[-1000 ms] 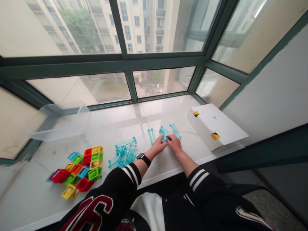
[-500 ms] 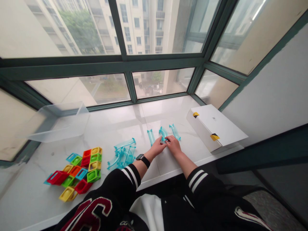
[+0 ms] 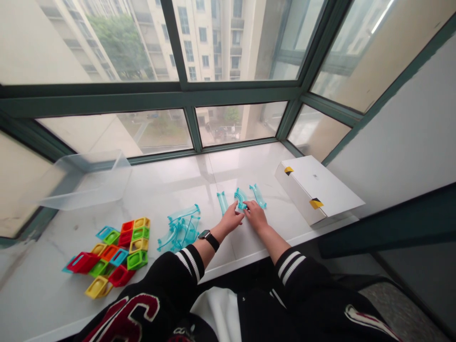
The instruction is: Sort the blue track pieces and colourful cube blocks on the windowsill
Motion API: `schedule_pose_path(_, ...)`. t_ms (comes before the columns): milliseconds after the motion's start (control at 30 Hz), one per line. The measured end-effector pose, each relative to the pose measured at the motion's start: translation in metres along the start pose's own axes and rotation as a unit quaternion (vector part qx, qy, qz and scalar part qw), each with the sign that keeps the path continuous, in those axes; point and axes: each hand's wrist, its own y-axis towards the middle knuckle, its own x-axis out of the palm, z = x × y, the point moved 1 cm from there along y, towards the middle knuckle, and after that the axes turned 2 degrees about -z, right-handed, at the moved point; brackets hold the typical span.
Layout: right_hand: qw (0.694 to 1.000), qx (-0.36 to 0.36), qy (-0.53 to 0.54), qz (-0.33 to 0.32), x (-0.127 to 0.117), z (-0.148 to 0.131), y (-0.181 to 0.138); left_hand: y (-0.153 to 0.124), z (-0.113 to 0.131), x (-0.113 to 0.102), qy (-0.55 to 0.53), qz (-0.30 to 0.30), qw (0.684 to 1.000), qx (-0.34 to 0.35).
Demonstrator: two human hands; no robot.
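My left hand [image 3: 231, 219] and my right hand [image 3: 255, 214] meet on the white sill, both pinching the near end of a curved clear-blue track piece [image 3: 241, 197]. A straight blue track piece [image 3: 223, 202] lies just left of it and another [image 3: 258, 195] just right. A black watch sits on my left wrist. Left of my left arm is a pile of several blue track pieces [image 3: 180, 227].
A cluster of several coloured square blocks [image 3: 114, 249] lies at the sill's left front. A clear plastic bin [image 3: 85, 180] stands at the back left. A white box [image 3: 317, 190] lies at the right by the wall. Window frames run along the back.
Both hands stay on the curved track piece; the view has only shifted slightly.
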Motion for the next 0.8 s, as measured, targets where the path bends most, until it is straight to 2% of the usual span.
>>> schedule_pose_path(133,0.999,-0.01,-0.031,-0.001,-0.001,0.0,-0.002,-0.023,0.017,-0.01,-0.044,0.012,0.997,0.066)
schedule_pose_path(233,0.999,-0.015,-0.034,0.005,-0.002,0.0,-0.004,-0.05,0.028,-0.032,-0.075,0.005,0.993,0.094)
schedule_pose_path(300,0.999,-0.016,-0.026,0.021,-0.004,-0.001,-0.007,-0.071,0.031,-0.055,-0.09,0.003,0.991,0.096)
schedule_pose_path(400,0.998,-0.013,-0.001,0.055,-0.008,-0.006,-0.017,-0.106,0.029,-0.1,-0.095,0.024,0.99,0.1)
schedule_pose_path(500,0.997,-0.018,0.033,0.062,-0.011,-0.02,-0.033,-0.143,0.016,-0.15,-0.07,0.114,0.987,0.086)
schedule_pose_path(567,0.997,-0.028,0.066,0.035,-0.01,-0.033,-0.045,-0.168,0.002,-0.177,-0.06,0.182,0.979,0.069)
schedule_pose_path(633,0.994,-0.042,0.104,-0.015,-0.005,-0.05,-0.056,-0.191,-0.015,-0.194,-0.076,0.231,0.969,0.048)
schedule_pose_path(700,0.986,-0.056,0.137,-0.074,0.002,-0.071,-0.066,-0.212,-0.034,-0.199,-0.114,0.262,0.958,0.017)
schedule_pose_path(800,0.967,-0.088,0.177,-0.162,0.014,-0.106,-0.079,-0.236,-0.058,-0.189,-0.123,0.286,0.95,-0.013)
